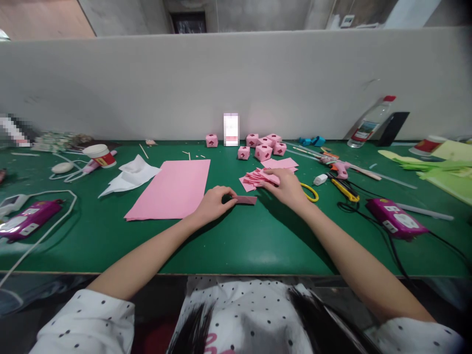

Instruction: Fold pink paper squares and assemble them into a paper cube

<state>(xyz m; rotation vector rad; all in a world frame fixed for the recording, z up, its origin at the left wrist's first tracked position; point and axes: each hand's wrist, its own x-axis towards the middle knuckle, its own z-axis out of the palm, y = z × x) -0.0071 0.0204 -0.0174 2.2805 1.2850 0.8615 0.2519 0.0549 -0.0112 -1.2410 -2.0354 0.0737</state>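
Note:
Between thumb and fingers, my left hand (214,204) pinches one end of a folded pink paper strip (246,200) just above the green table. My right hand (285,186) rests on a loose pile of folded pink paper strips (254,178), its fingers curled over the pile's right side. Whether it grips any of them cannot be made out. Behind the pile lie flat pink paper pieces (285,164). Several folded pink paper cubes (263,152) with dark red diamond openings stand farther back. A stack of pink paper sheets (173,189) lies left of my left hand.
A phone (231,130) leans on the grey partition. Right of my right hand are yellow-handled scissors (310,192), a utility knife (345,190), a pink glue gun (341,169) and a purple power strip (396,219). White tissue (131,175) and a paper cup (100,155) sit left.

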